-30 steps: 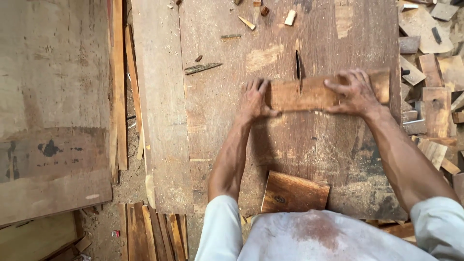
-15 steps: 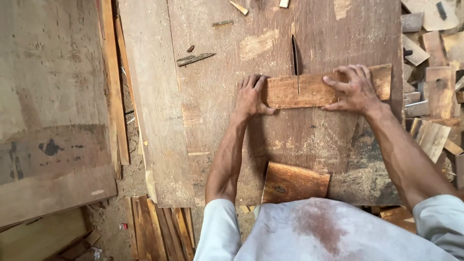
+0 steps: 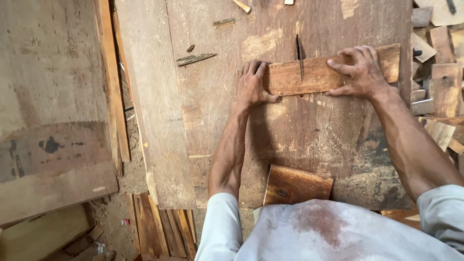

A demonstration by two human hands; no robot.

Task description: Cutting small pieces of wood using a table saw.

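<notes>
A: From the head camera, what lies under the hands?

B: A short wooden plank (image 3: 319, 73), lying flat and crosswise on a big worn plywood table (image 3: 309, 140). A thin dark slot (image 3: 299, 58) in the table runs under the plank's middle and shows above its far edge.

A: And the left hand?

B: The left hand (image 3: 252, 83) is on the plank's left end, fingers together and pointing away from the person, thumb hooked along the near edge. It presses flat; it pinches nothing.

A: The right?

B: The right hand (image 3: 360, 71) lies flat on top of the plank, right of the slot, fingers spread and pointing left, palm down. The plank's right end sticks out past it.

A: What else is near the plank?

B: On the near side of the plank, at the table's edge by the person's grey shirt (image 3: 328, 237), sits a small dark offcut (image 3: 297, 186). Left of the plank lies a dark splinter (image 3: 195, 59) on the table. Right of the plank, off the table, is a heap of wood scraps (image 3: 440, 82). Well to the left of the plank, past a gap with narrow slats (image 3: 113, 82), is a pale stained board (image 3: 53, 121).
</notes>
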